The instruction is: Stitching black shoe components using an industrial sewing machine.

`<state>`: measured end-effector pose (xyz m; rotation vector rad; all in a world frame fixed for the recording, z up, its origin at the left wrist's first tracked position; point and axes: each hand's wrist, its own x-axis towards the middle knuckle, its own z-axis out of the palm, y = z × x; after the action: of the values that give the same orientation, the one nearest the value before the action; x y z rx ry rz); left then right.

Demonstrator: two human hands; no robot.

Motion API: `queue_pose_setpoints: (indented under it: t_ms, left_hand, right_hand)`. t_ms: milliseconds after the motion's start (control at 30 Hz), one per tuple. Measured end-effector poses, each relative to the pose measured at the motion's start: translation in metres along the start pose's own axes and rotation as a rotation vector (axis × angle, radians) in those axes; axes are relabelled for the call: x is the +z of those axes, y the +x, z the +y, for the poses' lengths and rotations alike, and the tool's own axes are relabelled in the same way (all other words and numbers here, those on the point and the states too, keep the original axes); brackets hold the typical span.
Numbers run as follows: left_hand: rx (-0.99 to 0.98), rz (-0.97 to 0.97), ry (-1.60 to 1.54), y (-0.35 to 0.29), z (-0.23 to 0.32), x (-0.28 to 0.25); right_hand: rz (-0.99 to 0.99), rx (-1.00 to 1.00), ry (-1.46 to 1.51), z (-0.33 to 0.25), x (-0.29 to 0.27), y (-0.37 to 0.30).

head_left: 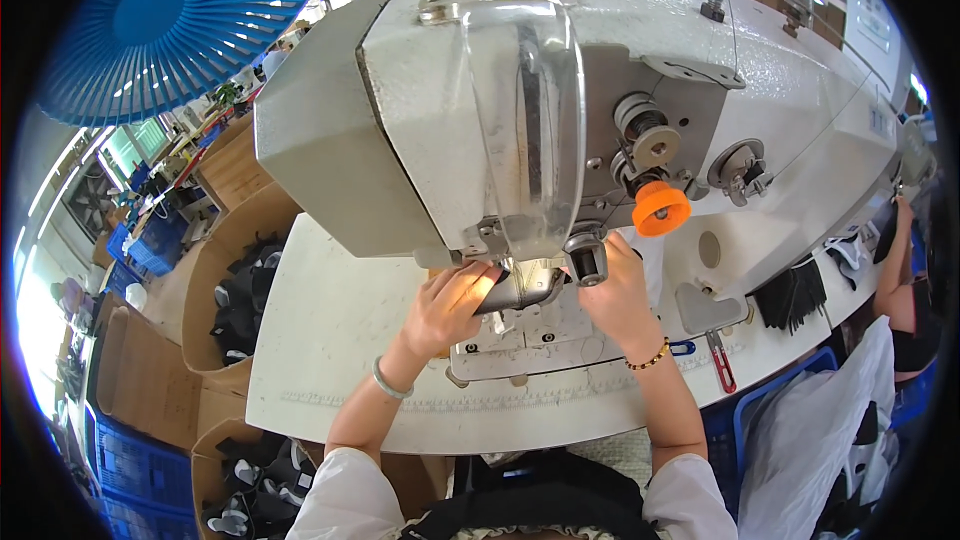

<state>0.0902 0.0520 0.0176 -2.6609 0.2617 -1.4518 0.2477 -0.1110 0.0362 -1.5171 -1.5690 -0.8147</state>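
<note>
One white table (320, 340) spreads beneath a sewing machine (640, 25), red-handled snips (722, 365) lying on its right side; cardboard boxes (200, 335), blue crates (145, 480) and black pieces (240, 295) fill the left, a blue fan (150, 15) above them. A ruler scale (540, 392) runs along the table's near edge; a wall panel (872, 15) carries print too small to read. Under the machine's head, the left hand (445, 310) bends its fingers against a dark grey piece (508, 292), whether gripping I cannot tell. The right hand (615, 305) has its fingertips partly hidden behind a metal part (587, 258), their spread and hold unclear.
</note>
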Motion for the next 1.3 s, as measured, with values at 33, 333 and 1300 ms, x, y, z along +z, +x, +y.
queue_pose_setpoints:
  t_ms: [33,333,1300]
  left_hand:
    - [0.011,-0.002,-0.009,-0.001,0.000,0.001]
    - [0.025,0.021,-0.004,-0.004,0.005,-0.004]
    - [-0.020,0.081,-0.028,-0.003,0.011,-0.002]
  right_hand:
    - [0.011,-0.028,-0.005,0.001,0.001,-0.001]
    - [-0.013,-0.039,0.075,0.001,-0.003,-0.002]
    - [0.093,-0.046,-0.026,-0.011,-0.006,0.002]
